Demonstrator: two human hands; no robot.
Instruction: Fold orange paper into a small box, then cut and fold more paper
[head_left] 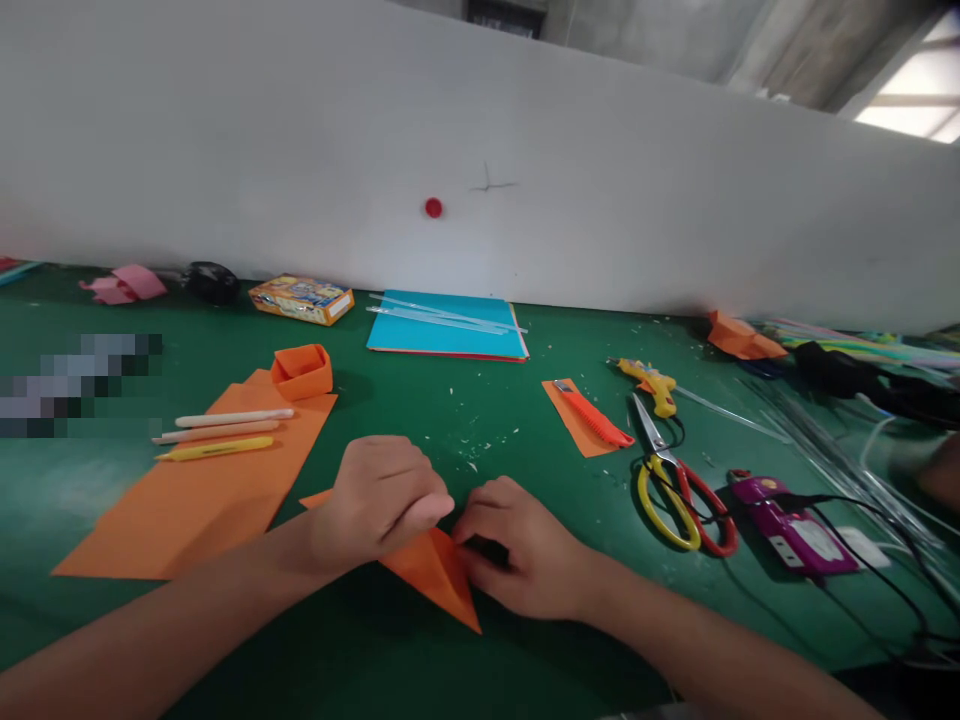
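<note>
A folded piece of orange paper (435, 575) lies on the green table under both of my hands, a pointed corner aimed toward me. My left hand (382, 495) is closed over its upper part, knuckles up, hiding much of it; a small orange corner shows left of the wrist. At the paper's right edge, my right hand (517, 550) is curled with thumb and fingers pinching it. Left of my hands lie flat orange sheets (217, 505), bearing a yellow pen-like tool (217, 449), two pale sticks (234, 418) and a folded orange paper box (302, 371).
At right are scissors (660, 470), a red-orange cutter (592, 415) on orange paper, a yellow glue gun (651, 386) and a purple power strip (795, 525) with loose black cords. Blue sheets (450, 338) with clear sticks and a small box (301, 299) stand near the white board (300, 150).
</note>
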